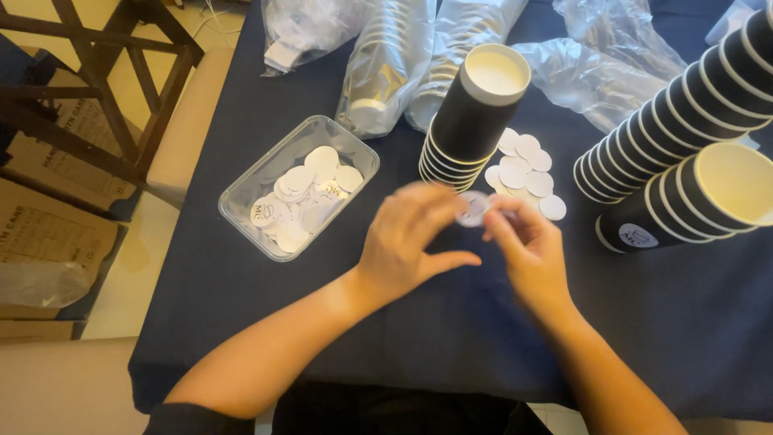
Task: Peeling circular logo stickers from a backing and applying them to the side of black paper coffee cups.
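White round sticker (473, 209), blurred | pinched by left hand (407, 242) and right hand (527, 246) | beside black cup stack (467, 129)

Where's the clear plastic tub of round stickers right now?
In the head view, the clear tub sits left of centre on the dark tablecloth, just left of the left hand and the upright stack of black cups.

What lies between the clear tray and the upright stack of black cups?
Only bare dark tablecloth lies between the tray and the cup stack, in the head view.
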